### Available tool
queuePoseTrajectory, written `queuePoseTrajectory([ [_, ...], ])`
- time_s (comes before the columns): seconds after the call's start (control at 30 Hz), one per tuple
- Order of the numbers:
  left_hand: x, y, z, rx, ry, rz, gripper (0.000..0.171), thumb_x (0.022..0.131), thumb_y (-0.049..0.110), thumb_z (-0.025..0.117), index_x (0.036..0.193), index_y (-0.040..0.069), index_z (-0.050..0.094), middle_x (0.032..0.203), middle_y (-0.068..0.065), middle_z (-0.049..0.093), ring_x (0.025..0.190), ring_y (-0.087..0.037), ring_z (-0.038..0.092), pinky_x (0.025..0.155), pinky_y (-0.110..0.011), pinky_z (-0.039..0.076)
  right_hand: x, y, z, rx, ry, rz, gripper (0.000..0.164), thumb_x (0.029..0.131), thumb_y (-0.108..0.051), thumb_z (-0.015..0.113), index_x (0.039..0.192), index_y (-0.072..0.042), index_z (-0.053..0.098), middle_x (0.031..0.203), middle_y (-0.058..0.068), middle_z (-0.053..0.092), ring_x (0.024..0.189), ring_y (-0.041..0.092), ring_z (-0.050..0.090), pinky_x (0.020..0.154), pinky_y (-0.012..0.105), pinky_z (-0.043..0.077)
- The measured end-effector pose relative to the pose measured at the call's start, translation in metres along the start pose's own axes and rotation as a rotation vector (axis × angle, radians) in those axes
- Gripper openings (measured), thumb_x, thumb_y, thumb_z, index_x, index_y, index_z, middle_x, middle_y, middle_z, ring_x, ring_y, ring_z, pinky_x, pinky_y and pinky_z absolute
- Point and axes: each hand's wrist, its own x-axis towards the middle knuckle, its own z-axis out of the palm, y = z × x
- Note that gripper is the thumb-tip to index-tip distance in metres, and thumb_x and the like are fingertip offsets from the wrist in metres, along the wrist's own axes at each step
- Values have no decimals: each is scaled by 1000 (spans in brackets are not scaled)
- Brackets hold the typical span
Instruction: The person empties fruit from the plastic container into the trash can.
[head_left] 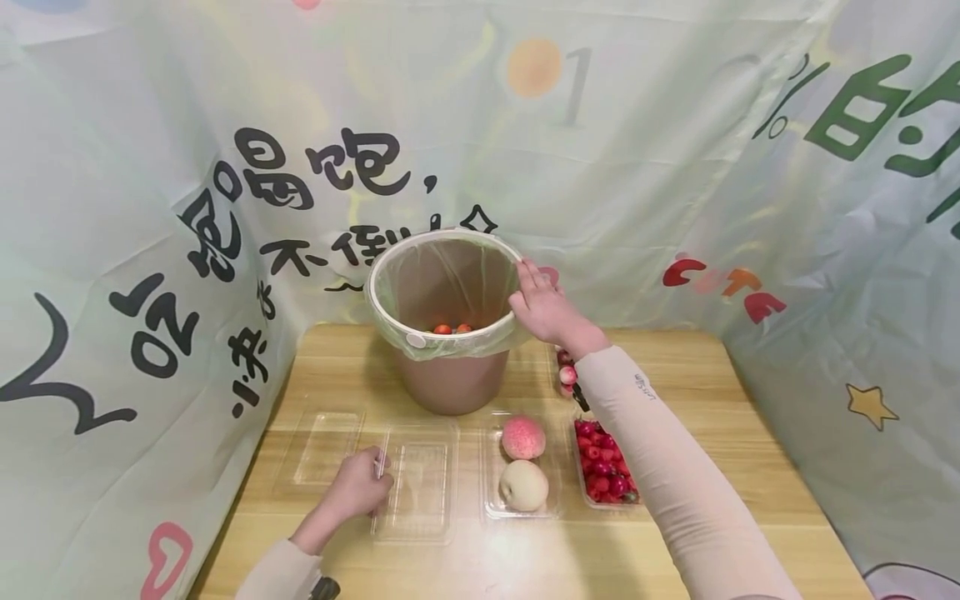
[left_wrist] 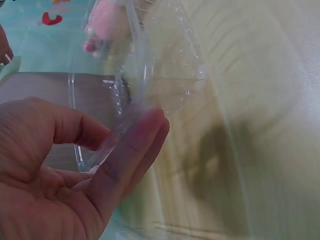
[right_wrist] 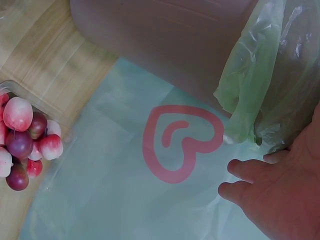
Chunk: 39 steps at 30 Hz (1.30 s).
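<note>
My left hand (head_left: 356,483) pinches the left edge of a clear plastic box (head_left: 416,492), fingers on one side and thumb on the other, as the left wrist view shows. A brownish-pink bin (head_left: 453,383) stands at the back of the table, with a pale green bag (head_left: 487,340) folded over its white rim. Some red round things (head_left: 442,329) lie inside it, their kind unclear. On the right side of that rim rests my right hand (head_left: 551,310), its fingers stretched out; the right wrist view shows the hand (right_wrist: 280,185) beside the bag.
Another clear box (head_left: 322,450) lies at the left. Right of centre, a clear tray holds a pink peach (head_left: 523,437) and a pale round fruit (head_left: 523,486). Farther right are red berries (head_left: 600,458) in a box and grape-like fruit (right_wrist: 20,142), partly behind my right arm. Printed cloth surrounds the table.
</note>
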Motion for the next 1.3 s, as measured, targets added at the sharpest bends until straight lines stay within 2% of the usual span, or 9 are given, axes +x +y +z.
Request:
queuePoseTrajectory([
  [0.4,-1,-11,6,-12,-45,-7,13,91,-6,61,103,-12,61,53,-1,53,36,-12,57,39,-29,54,2,2,1,-4,0,2,77,104,-40,19,169,-3,3,178,18,0,163,45,7,132,63,10],
  [0.63,-1,-12,6,-8,-48,-36,31,92,-6,61,120,-20,59,49,0,51,35,-12,55,41,-39,57,2,1,-1,-8,-1,-3,77,104,-40,18,169,-2,2,178,19,0,163,46,7,132,63,10],
  [0.77,-2,-13,7,8,-40,-55,38,91,-4,60,125,-21,58,49,0,50,35,-12,55,38,-31,51,2,1,-1,-18,-5,-3,77,104,-40,18,169,-2,2,178,19,0,163,46,7,132,64,10],
  [0.87,-1,-15,8,25,-45,-66,45,91,-3,60,131,-24,55,47,3,47,34,-9,51,36,-21,39,1,2,0,-19,-8,-4,77,104,-41,18,169,-2,3,178,19,1,163,46,7,132,63,10],
  [0.97,-2,-16,7,23,-59,-55,51,91,-3,59,135,-27,50,45,6,43,33,-8,48,36,-16,32,0,1,-1,-17,-11,-3,76,105,-40,18,169,-2,3,178,18,0,163,45,7,132,62,10],
  [1.07,-2,-17,6,28,-82,-38,30,91,-4,57,113,-25,57,46,8,40,34,-9,51,37,-14,31,-1,1,-1,-16,-11,-3,76,104,-40,19,169,-2,3,178,18,-1,163,45,7,132,62,10],
  [1.17,-3,-17,5,26,-96,-15,29,91,-5,57,114,-23,57,47,7,39,35,-9,52,37,-14,31,0,1,-1,-17,-11,-1,76,105,-40,19,169,-2,3,178,17,-1,163,44,7,132,62,11],
  [1.2,-4,-17,5,27,-99,-14,31,91,-5,57,115,-25,56,47,7,39,35,-8,50,38,-14,31,0,1,-1,-17,-12,-1,76,105,-40,19,169,-2,3,178,17,-1,164,44,7,132,62,11],
  [1.3,-5,-17,5,16,-97,-13,58,91,-5,57,138,-34,38,44,7,40,34,-7,45,37,-15,29,-1,1,-1,-16,-15,2,76,105,-40,19,169,-2,3,179,16,-1,164,44,7,132,62,11],
])
